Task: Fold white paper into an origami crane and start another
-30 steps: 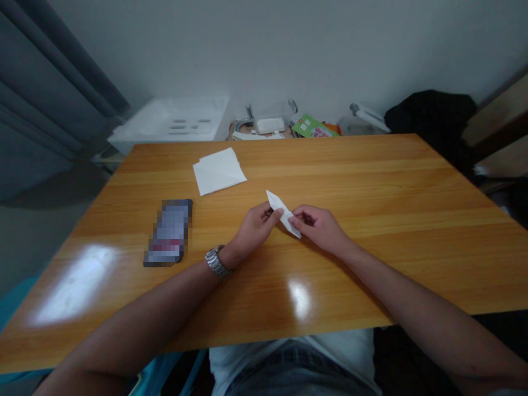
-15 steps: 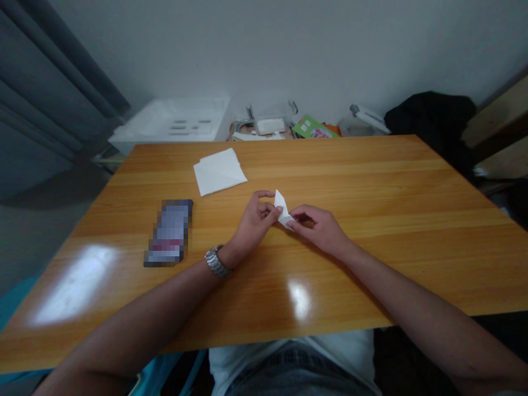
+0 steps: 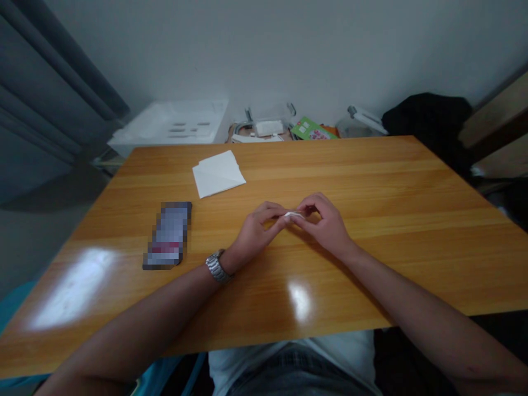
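Observation:
My left hand [image 3: 260, 228] and my right hand [image 3: 325, 225] meet above the middle of the wooden table [image 3: 371, 181]. Between their fingertips they pinch a small piece of folded white paper [image 3: 293, 214], seen nearly edge-on. The fingers cover most of it, so its full shape is hidden. A metal-band watch [image 3: 218, 266] is on my left wrist. Beyond my left hand, white paper sheets [image 3: 219, 175] lie flat on the tabletop.
A pixelated phone [image 3: 168, 235] lies on the left of the table. Behind the far edge are a white tray [image 3: 173, 124], a green booklet [image 3: 311, 128] and a black cloth-like heap [image 3: 427, 124]. A grey curtain [image 3: 49, 99] hangs at the left.
The folded paper has turned from standing up, with its point showing, to lying nearly edge-on between the fingers. My right-hand fingers have moved up and closer to the left ones.

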{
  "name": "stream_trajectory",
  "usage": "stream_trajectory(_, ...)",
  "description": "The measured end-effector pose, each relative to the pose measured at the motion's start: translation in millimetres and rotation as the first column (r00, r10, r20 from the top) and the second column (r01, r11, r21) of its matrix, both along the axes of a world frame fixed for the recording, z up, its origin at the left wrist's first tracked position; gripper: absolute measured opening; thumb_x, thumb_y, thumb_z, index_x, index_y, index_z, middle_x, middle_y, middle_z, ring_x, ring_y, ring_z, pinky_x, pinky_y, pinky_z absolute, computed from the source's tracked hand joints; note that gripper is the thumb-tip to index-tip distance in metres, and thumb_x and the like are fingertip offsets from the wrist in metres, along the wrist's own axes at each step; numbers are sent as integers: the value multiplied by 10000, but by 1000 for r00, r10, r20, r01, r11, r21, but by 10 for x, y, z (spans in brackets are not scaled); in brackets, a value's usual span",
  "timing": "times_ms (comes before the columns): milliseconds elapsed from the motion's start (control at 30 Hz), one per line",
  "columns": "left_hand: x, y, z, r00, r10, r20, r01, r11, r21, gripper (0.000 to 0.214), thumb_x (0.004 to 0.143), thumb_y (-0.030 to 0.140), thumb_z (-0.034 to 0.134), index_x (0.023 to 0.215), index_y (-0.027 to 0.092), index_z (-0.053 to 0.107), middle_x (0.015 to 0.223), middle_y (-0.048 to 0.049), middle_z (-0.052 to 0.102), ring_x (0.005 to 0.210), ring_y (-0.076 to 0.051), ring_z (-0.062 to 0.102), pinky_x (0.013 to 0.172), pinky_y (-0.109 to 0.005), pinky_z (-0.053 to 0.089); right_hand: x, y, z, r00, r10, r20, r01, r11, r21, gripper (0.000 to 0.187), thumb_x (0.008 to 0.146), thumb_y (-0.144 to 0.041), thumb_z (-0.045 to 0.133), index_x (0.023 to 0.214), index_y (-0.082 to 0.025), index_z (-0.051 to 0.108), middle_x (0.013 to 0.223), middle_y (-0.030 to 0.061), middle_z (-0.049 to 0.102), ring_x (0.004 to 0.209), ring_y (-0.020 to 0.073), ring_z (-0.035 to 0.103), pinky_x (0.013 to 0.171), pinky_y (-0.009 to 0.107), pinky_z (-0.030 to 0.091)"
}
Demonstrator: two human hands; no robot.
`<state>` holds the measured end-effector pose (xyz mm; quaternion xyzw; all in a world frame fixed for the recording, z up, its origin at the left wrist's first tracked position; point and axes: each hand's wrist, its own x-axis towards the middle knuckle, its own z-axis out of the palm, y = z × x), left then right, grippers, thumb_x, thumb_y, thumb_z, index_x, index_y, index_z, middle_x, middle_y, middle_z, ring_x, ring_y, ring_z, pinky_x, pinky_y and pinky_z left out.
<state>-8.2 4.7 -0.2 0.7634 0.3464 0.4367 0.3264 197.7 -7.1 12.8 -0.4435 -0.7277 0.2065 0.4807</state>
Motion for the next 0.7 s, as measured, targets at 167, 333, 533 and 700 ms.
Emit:
stream_trajectory(167, 4, -22, 7, 1000, -9, -13, 8, 993, -121, 210, 975, 359, 644, 1030, 186, 751, 1006, -59, 768, 924, -172, 705, 856, -283, 559, 13, 27, -49, 999, -28, -21, 28, 999, -22, 291, 820, -414, 813, 911, -233, 604, 904, 22, 616, 835, 191, 584, 740, 330, 488)
stream_trajectory(333, 6, 0, -13, 988, 47, 147, 0, 952, -305, 260, 931, 380, 688, 1066, 159, 697, 1004, -74, 767, 898, -180, 728, 830, -286, 585, 36, 28, -109, 996, 24, -86, -42, 975, -220, 322, 851, -461, 765, 1032, -231, 632, 980, 46, 687, 896, 206, 649, 807, 340, 518)
stream_trajectory(533, 4, 48, -35, 962, 176, 206, -89, 923, -375, 313, 880, 440, 728, 987, 157, 647, 940, -63, 736, 834, -173, 712, 742, -268, 570, 43, 31, -151, 985, 70, -156, -125, 919, -374, 344, 862, -505, 736, 1026, -209, 674, 936, 49, 721, 800, 189, 646, 725, 309, 501)
stream_trajectory(700, 13, 37, -33, 966, 147, 211, -50, 913, -405, 298, 879, 435, 724, 961, 165, 629, 882, -47, 720, 804, -160, 693, 721, -258, 547, 28, 52, -169, 973, 53, -225, -142, 907, -397, 300, 865, -476, 730, 948, -196, 663, 837, 19, 687, 711, 157, 598, 667, 282, 459)
